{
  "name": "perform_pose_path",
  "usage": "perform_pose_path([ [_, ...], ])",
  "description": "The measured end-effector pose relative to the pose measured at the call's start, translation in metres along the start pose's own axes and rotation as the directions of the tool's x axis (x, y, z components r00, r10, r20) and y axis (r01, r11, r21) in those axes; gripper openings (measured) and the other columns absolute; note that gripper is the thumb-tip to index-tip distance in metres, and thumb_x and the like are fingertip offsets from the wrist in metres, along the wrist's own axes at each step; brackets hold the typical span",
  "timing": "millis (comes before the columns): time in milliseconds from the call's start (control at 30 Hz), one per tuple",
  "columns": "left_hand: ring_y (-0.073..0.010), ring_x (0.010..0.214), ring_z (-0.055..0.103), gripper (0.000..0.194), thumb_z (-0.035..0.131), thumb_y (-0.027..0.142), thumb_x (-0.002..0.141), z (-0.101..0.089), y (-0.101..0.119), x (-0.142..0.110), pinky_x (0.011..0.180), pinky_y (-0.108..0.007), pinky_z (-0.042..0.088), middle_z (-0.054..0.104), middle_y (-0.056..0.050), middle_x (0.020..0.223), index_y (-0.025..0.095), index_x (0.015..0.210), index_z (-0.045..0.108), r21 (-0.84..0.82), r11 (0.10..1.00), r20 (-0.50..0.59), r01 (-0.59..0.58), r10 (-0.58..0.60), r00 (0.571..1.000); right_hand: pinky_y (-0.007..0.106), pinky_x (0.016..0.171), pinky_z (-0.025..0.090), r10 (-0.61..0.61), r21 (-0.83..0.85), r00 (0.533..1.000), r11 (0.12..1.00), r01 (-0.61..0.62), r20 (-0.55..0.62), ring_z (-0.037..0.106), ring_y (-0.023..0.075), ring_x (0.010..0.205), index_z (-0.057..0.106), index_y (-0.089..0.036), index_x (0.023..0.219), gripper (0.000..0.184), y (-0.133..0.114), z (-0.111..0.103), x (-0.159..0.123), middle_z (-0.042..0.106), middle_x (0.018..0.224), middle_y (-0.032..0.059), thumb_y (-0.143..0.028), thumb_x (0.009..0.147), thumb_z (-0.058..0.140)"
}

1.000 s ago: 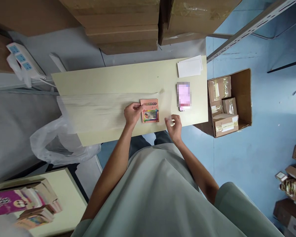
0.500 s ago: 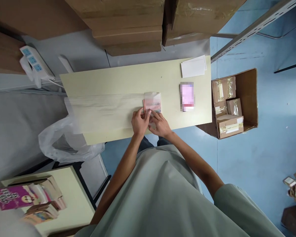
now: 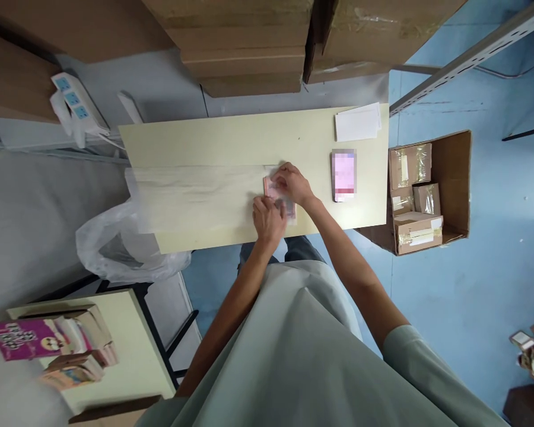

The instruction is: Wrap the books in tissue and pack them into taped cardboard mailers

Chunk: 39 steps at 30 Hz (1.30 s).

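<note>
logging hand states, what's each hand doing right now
Left hand: fingers curled on the flat, pink, rectangular, film-covered packet; grip cannot be told.
Right hand: fingers bent over its far part; grip cannot be told.

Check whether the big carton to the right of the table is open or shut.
Open: no flaps cover the carton, and smaller taped boxes show inside it.

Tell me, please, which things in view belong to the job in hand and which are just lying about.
Apparently in the job: pink booklet, under left hand and right hand; translucent sheet.
Apparently not involved: white papers, power strip, purple book.
</note>
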<state>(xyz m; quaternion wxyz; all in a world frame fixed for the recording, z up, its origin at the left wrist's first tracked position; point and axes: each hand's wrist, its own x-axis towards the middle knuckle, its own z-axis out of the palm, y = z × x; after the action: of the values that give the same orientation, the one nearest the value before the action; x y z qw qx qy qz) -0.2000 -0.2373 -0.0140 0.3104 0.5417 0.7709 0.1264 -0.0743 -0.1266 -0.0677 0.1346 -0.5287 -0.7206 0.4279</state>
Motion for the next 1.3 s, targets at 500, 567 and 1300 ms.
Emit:
perform_pose_path([
  [500, -0.0453, 0.125, 0.057, 0.074, 0.071, 0.05, 0.094, 0.005, 0.038, 0.007, 0.108, -0.055, 0.05, 0.058, -0.032, 0.136, -0.002, 0.145, 0.053, 0.305, 0.95, 0.098, 0.06, -0.094, 0.991, 0.048, 0.106, 0.058, -0.08, -0.414, 0.917, 0.875, 0.252, 0.391, 0.053, 0.0358, 0.143, 0.067, -0.022, 0.145, 0.052, -0.044, -0.047, -0.034, 0.053, 0.164, 0.0138, -0.007, 0.096, 0.064],
  [567, -0.0451, 0.125, 0.058, 0.061, 0.061, 0.047, 0.101, 0.002, 0.031, 0.0, 0.111, -0.057, 0.048, 0.061, -0.032, 0.132, 0.0, 0.138, 0.059, 0.247, 0.969, 0.087, -0.003, -0.02, 0.996, 0.05, 0.114, 0.053, -0.114, -0.458, 0.896, 0.828, 0.325, 0.429, 0.046, 0.0369, 0.152, 0.067, -0.023, 0.147, 0.056, -0.043, -0.052, -0.036, 0.051, 0.168, 0.0123, -0.003, 0.095, 0.062],
  [1300, -0.0335, 0.108, 0.078, 0.049, 0.043, 0.052, 0.111, -0.012, -0.047, -0.045, 0.095, -0.04, 0.058, 0.081, -0.018, 0.102, 0.016, 0.111, 0.076, -0.385, 0.859, 0.012, 0.337, -0.36, 0.933, 0.032, 0.078, 0.048, -0.098, -0.058, 0.974, 0.992, 0.112, 0.203, 0.063, 0.0194, 0.085, 0.08, -0.021, 0.09, 0.021, -0.042, -0.028, 0.048, 0.076, 0.106, 0.005, -0.039, 0.099, 0.075],
])
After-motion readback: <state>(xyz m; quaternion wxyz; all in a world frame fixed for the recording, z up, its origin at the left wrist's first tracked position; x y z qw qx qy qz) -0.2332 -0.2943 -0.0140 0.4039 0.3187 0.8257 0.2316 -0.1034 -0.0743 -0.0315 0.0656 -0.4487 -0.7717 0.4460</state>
